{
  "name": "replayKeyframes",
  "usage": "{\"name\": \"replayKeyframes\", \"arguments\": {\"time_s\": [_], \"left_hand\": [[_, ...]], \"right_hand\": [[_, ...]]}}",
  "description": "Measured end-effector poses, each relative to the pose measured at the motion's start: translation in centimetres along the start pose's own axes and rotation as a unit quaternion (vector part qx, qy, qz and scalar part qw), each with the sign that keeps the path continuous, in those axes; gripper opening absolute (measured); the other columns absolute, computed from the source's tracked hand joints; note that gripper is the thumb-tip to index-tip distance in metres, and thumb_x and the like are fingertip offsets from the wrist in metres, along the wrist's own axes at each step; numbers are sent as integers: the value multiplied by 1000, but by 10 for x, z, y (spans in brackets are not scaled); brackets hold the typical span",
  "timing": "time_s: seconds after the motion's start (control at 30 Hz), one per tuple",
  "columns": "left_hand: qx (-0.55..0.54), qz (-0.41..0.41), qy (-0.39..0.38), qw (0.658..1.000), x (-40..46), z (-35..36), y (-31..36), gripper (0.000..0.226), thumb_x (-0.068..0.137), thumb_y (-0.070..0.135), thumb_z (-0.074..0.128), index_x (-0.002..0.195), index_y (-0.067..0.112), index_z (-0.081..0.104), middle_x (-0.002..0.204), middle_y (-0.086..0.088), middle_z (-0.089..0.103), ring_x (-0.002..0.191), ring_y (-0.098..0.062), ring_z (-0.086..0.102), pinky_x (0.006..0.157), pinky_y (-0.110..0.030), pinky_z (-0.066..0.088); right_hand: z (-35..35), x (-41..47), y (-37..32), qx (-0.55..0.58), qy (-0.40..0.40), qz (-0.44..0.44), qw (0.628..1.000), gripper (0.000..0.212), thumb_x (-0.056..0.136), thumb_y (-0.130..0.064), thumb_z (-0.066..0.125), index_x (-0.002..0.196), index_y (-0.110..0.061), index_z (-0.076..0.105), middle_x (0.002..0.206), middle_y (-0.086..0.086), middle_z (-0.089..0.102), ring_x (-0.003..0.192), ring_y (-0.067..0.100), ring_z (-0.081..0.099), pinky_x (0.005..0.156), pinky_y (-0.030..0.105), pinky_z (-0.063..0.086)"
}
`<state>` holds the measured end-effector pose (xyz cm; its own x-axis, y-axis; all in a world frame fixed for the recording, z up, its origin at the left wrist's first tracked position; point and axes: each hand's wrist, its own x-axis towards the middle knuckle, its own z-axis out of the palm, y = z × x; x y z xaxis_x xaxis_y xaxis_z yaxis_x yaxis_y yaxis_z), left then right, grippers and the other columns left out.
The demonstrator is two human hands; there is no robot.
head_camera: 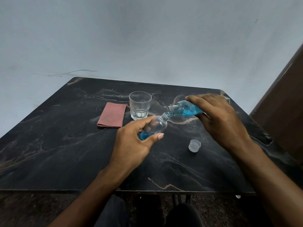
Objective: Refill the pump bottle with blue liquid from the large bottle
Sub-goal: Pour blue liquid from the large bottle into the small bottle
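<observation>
Nearest the camera, at the bottom of the frame, the person's dark-clad knees sit below the front edge of the black marble-patterned bench (65,153), from which both forearms reach up toward the centre. The left hand (132,141), at centre frame, curls its fingers and thumb around the small clear plastic pump bottle (157,124), held tilted with its open neck pointing to the upper right; a little blue liquid (145,135) pools at its lower end. The right hand (218,115), at centre right, grips from above the large clear bottle of blue liquid (183,108), which lies nearly horizontal, long axis running right to left, mouth toward the left. The two mouths meet just right of the clear faceted drinking glass (140,105): the large bottle's mouth sits immediately above and right of the small neck, apparently touching. Pouring seems under way; keeping this alignment probably governs spillage. A translucent white cap (194,145) lies on the bench at lower right, and a folded pink cloth (112,115) lies left of the glass.
</observation>
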<state>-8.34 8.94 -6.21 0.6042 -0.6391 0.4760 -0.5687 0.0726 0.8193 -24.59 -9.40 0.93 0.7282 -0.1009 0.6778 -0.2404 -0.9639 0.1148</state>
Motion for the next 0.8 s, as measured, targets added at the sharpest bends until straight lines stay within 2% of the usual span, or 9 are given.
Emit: {"name": "replayKeyframes", "arguments": {"time_s": [0.23, 0.37, 0.6, 0.8], "left_hand": [[0, 2, -4, 1000, 0, -2, 1, 61, 74, 26, 87, 132, 28, 66, 109, 27, 68, 107, 10, 66, 91, -7, 52], [0, 2, -5, 1000, 0, -2, 2, 62, 75, 25, 88, 131, 35, 63, 106, 31, 66, 107, 12, 66, 92, -9, 52], [-8, 6, -7, 1000, 0, -2, 1, 61, 75, 23, 88, 131, 30, 67, 107, 29, 67, 109, 11, 66, 92, -8, 51], [-17, 2, -2, 1000, -2, -2, 3, 61, 75, 22, 89, 130, 32, 66, 107, 28, 68, 108, 11, 67, 92, -7, 50]], "right_hand": [[-1, 1, 0, -5, -1, -6, 1000, 47, 83, 0, 74, 128, -6, 63, 119, 9, 70, 108, 31, 63, 94, 43, 46], [-2, 1, -1, -9, -2, -6, 1000, 48, 83, -2, 74, 129, -7, 63, 119, 10, 70, 109, 31, 63, 95, 42, 46], [-3, 1, -1, -12, -1, -8, 1000, 47, 83, -2, 74, 128, -6, 63, 119, 11, 70, 108, 32, 63, 94, 43, 46], [-4, 1, -1, -15, 0, -7, 1000, 47, 83, -3, 74, 128, -6, 64, 119, 10, 70, 108, 31, 63, 95, 42, 46]]}}
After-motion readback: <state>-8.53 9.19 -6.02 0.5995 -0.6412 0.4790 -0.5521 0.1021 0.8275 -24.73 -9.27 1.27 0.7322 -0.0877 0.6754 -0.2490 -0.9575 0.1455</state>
